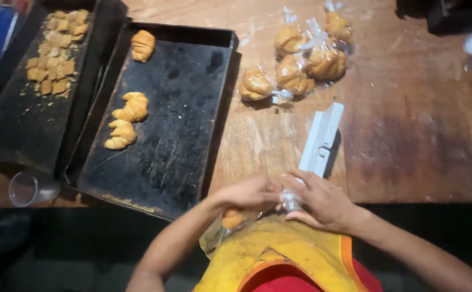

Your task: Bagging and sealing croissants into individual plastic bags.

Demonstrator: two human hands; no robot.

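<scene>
A wooden worktop (409, 135) is filling most of the view. On its left side a large dark baking tray (182, 130) is lying with three golden pastries (130, 108) resting on it, and a second dark tray (19, 119) just beside it is carrying small brown cut pieces (57, 48). A white plastic sealing tool (321, 141) is lying near the middle of the worktop, with five bagged pastries (301, 59) clustered beyond it. At the near edge, the left hand (249, 196) is closing around a pastry in a clear bag (235, 218), held just off the worktop above a yellow apron (279, 259). The right hand (322, 201) is pinching the bag's twisted neck (290, 201). A clear plastic cup (29, 189) is lying at far left.
</scene>
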